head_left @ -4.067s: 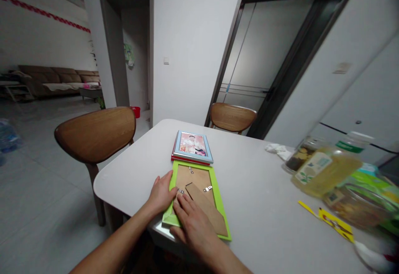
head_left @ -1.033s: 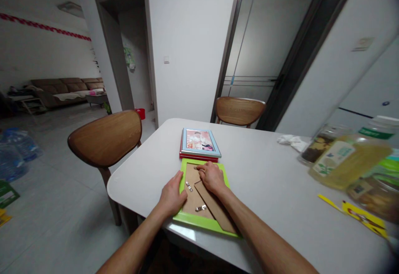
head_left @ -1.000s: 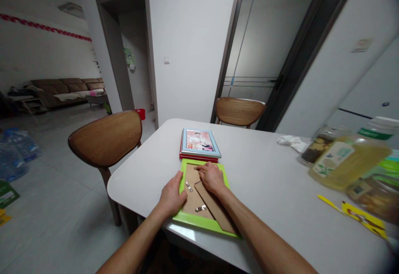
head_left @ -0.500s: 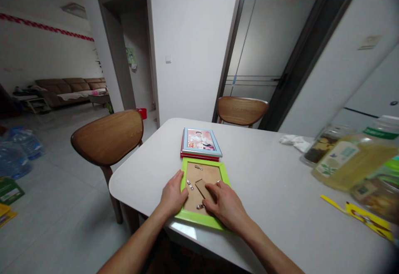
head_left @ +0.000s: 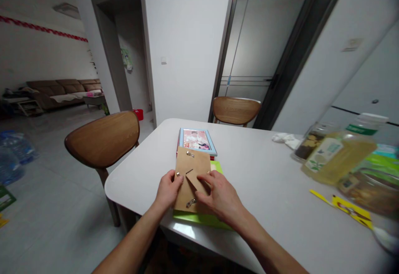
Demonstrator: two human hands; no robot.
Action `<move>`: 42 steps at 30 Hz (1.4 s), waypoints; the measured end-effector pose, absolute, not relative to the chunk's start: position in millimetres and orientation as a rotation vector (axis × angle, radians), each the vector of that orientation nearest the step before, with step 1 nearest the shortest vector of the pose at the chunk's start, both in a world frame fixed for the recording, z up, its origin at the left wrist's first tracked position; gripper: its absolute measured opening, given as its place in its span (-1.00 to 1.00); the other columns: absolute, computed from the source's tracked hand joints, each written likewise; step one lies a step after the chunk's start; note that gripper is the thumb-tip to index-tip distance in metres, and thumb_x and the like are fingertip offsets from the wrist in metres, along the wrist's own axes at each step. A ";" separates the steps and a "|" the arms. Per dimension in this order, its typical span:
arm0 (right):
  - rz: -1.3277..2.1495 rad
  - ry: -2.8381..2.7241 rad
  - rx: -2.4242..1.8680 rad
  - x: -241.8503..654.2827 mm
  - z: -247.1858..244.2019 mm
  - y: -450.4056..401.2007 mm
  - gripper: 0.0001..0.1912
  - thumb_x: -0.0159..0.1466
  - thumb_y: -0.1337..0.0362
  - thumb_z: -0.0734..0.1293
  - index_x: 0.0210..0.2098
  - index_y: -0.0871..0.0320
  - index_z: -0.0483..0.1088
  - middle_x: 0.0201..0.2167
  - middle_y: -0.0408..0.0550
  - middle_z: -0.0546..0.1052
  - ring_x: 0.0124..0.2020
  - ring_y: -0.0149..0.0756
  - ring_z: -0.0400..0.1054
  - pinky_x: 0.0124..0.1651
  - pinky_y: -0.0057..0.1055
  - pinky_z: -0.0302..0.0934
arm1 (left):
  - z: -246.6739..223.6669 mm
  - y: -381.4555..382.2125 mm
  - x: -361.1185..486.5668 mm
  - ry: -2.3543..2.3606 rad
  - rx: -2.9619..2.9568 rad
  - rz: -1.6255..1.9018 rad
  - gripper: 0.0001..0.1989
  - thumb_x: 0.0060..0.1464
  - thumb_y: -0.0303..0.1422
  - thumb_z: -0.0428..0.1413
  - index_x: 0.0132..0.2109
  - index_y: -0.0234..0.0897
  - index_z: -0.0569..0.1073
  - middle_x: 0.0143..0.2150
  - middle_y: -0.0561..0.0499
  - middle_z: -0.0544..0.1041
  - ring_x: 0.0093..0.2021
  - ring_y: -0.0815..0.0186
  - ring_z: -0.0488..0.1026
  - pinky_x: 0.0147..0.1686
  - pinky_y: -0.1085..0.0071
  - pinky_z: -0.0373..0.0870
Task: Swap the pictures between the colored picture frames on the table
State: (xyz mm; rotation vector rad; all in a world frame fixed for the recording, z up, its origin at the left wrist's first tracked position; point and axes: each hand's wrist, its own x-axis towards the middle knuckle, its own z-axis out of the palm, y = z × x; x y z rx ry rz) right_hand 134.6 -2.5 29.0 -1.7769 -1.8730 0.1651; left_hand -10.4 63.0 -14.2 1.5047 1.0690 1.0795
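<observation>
- Behind the pale table (head_left: 255, 174) we see a white wall (head_left: 187, 58), and two wooden chairs, one left chair (head_left: 104, 139) and one far chair (head_left: 237, 109), stand around it.
- Near the front edge of this table we find the green frame (head_left: 199, 218); its lower border and one upper right part are visible to us.
- Over this frame is the brown backing board (head_left: 186, 191), which covers the left border from our view and also overlaps the lower edge of the blue picture frame (head_left: 197, 139).
- Our left hand (head_left: 166, 191) is pinching the left side of the board, the thumb being on top.
- Our right hand (head_left: 222, 195) has thumb and fingers bent around the support leg (head_left: 199, 184) of the board, and it grips this leg.
- On the board we notice small metal clips, such as the top clip (head_left: 190, 154) and the bottom clip (head_left: 191, 203).
- Toward the right side we see a jar (head_left: 308, 143), a bottle (head_left: 343, 153) with yellow liquid and a yellow strip (head_left: 352, 211).
</observation>
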 end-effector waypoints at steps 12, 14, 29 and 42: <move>0.137 -1.635 -2.239 193.2 -20.0 7.3 -0.47 0.08 0.15 0.16 0.00 0.28 0.19 -0.25 0.12 0.39 -0.29 -0.21 0.29 -0.25 -0.35 0.11 | -17.4 87.9 -87.2 1.217 1.331 0.977 -0.71 -0.20 -0.17 0.03 -0.41 -0.34 0.34 -0.58 0.06 0.43 -0.56 0.31 0.40 -0.58 0.47 0.28; 0.171 -1.648 -2.274 197.1 -24.1 9.2 -0.46 0.06 0.19 0.16 0.01 0.31 0.17 -0.25 0.15 0.41 -0.28 -0.20 0.30 -0.26 -0.36 0.11 | -19.9 93.2 -95.7 1.273 1.374 0.940 -0.73 -0.17 -0.19 0.01 -0.43 -0.34 0.34 -0.57 0.05 0.44 -0.56 0.31 0.40 -0.59 0.47 0.29; 1.249 -0.674 -1.401 200.9 -2.6 -7.5 -0.18 -0.07 0.39 0.20 0.16 0.06 -0.20 -0.43 -0.10 0.48 -0.57 -0.32 0.35 -0.46 -0.36 0.23 | -3.4 82.7 -86.0 1.793 2.012 0.819 -0.52 -0.11 -0.35 0.06 0.02 -0.31 0.21 0.01 -0.17 0.30 0.05 0.09 0.18 0.01 0.19 0.07; 1.124 -0.821 -1.413 194.7 4.3 -8.3 -0.15 -0.06 0.26 0.34 0.15 0.15 -0.13 -0.66 -0.25 0.36 -0.66 -0.44 0.23 -0.58 -0.50 0.13 | 12.2 1.8 34.2 0.852 2.559 0.971 -0.49 -0.19 -0.55 -0.02 0.00 -0.27 0.18 -0.17 -0.08 0.34 -0.15 0.17 0.28 -0.15 0.25 0.29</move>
